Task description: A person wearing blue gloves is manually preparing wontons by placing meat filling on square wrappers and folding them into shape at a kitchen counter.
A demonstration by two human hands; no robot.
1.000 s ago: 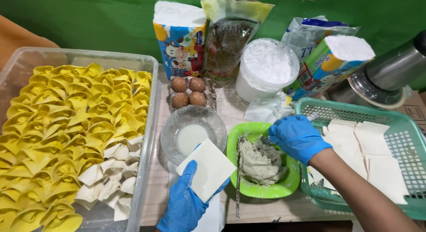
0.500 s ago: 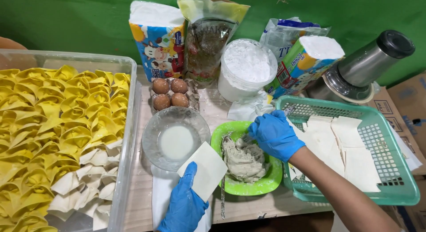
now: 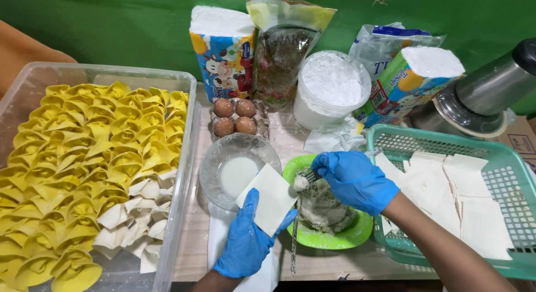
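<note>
**Wrapper in one hand, filling on the fork in the other**

I am watching the left hand in its blue glove [image 3: 245, 244] holding a pale square dough wrapper [image 3: 268, 197] flat across the fingers, thumb pressing on its lower edge, near the front edge of the wooden tabletop [image 3: 195, 247]. The wrapper is hovering partly over the clear glass bowl of whitish liquid [image 3: 237, 169].

The right hand, also blue-gloved [image 3: 355, 179], is closing around a metal fork [image 3: 308, 176] and carrying a small lump of pale filling [image 3: 300, 183] on its tines, just beside the wrapper's right corner. Below it the round green plastic bowl of grey-white filling [image 3: 328, 215] is sitting near the tabletop's front edge.

At the left edge, a clear plastic tub [image 3: 184, 158] is holding rows of folded yellow and white dumplings [image 3: 92, 169]. At the right edge, a teal plastic basket [image 3: 446, 144] is holding a stack of flat wrappers [image 3: 452, 191]. Four brown eggs [image 3: 234, 116] are resting behind the glass bowl (in a clear tray), with a white tub of flour [image 3: 330, 91] further back.
</note>
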